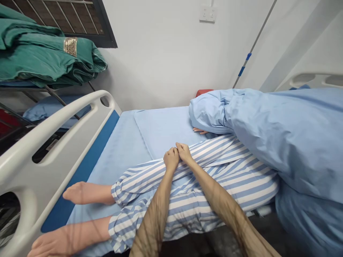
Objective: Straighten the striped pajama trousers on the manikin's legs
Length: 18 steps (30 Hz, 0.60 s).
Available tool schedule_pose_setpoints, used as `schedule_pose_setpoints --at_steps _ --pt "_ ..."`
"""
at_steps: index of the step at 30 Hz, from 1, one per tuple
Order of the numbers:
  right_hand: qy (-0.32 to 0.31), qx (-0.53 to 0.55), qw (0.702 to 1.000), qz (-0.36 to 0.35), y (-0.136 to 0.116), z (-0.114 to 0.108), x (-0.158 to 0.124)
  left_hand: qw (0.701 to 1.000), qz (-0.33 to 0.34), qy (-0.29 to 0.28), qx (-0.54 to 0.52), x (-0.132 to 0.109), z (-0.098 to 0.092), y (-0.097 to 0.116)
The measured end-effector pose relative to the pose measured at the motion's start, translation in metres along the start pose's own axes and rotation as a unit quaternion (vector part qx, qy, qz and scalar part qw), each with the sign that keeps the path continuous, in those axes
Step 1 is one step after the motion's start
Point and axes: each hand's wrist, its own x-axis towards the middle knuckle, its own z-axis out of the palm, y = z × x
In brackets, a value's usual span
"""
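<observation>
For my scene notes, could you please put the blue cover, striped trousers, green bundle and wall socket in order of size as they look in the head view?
Largest to smallest, by visible area:
- Blue cover
- Striped trousers, partly hidden
- Green bundle, cut by the picture edge
- Wall socket

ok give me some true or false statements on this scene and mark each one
1. The left hand and right hand are close together at the striped trousers. True.
2. Both feet wear socks. False: they are bare.
3. A green cloth lies at the picture's upper left. True.
4. The blue quilt covers the feet. False: it lies at the picture's right, away from them.
5. A socket is on the wall. True.
</observation>
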Motion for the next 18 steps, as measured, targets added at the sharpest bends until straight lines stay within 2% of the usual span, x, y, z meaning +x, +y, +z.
schedule_pose_setpoints --at_steps 3,5,9,11,14,16,18 --pt "-0.010 -0.119 0.990 -0.076 -0.016 -0.018 -0.003 1.000 0.002 -0.017 0.014 -0.002 -0.001 -0.002" --pt "-0.001 -0.168 0.980 -0.108 -0.017 -0.031 -0.001 1.000 -0.002 -0.010 0.007 -0.002 0.000 -0.001" --pt "0.004 -0.225 0.973 -0.054 0.004 -0.041 0.005 0.998 -0.001 0.000 -0.062 0.001 0.003 0.000" --pt "0.002 -0.253 0.967 -0.032 0.015 -0.039 0.006 0.994 -0.005 -0.011 -0.108 0.005 -0.005 -0.002" --pt "0.010 -0.275 0.961 -0.031 0.023 -0.035 0.007 0.986 -0.028 0.011 -0.164 0.011 -0.040 -0.022" --pt "0.007 -0.289 0.957 -0.029 0.023 -0.035 0.006 0.982 -0.043 0.048 -0.176 0.010 -0.076 -0.049" --pt "0.004 -0.309 0.951 -0.021 0.024 -0.036 0.006 0.983 -0.050 0.104 -0.142 0.001 -0.111 -0.083"
